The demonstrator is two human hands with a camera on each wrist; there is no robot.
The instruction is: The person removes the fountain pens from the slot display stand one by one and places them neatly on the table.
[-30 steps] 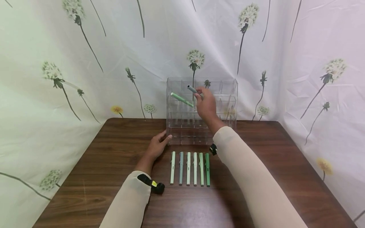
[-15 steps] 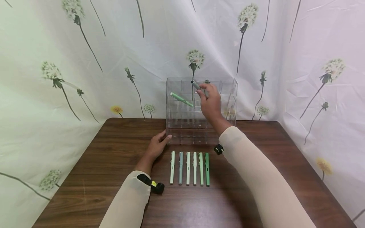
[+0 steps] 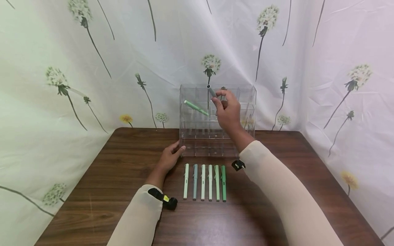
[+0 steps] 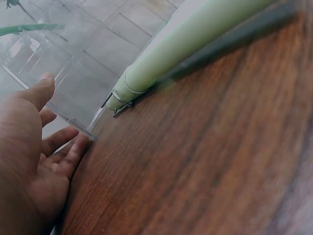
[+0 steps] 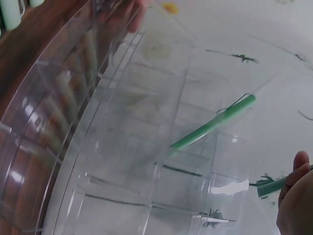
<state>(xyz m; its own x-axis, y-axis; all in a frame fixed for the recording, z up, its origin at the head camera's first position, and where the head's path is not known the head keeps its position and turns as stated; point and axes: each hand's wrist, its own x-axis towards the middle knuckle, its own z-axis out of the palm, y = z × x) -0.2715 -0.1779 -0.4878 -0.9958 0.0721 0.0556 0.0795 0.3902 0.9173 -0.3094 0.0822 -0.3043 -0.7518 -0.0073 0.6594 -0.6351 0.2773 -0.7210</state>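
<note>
My right hand (image 3: pixel 228 109) pinches a grey-green pen (image 3: pixel 211 90) between thumb and fingers, in front of the upper tiers of a clear acrylic organizer (image 3: pixel 201 148). The pen tilts, one end pointing up and left. A light green pen (image 3: pixel 196 107) leans slantwise in an upper compartment, left of this hand; the right wrist view shows this green pen (image 5: pixel 215 122) through the clear walls. My left hand (image 3: pixel 169 158) rests against the organizer's lower left corner, thumb at the front and fingers along the side, as the left wrist view also shows.
Several capped pens (image 3: pixel 210 182) lie in a row on the brown wooden table (image 3: pixel 129 160) before the organizer, in white, pale green, blue-grey and dark green. A dandelion-print cloth (image 3: pixel 172 51) hangs behind and along both sides.
My right hand has moved slightly right with the grey-green pen, which now points more steeply upward. The left hand, organizer and pens in the row stay in place.
</note>
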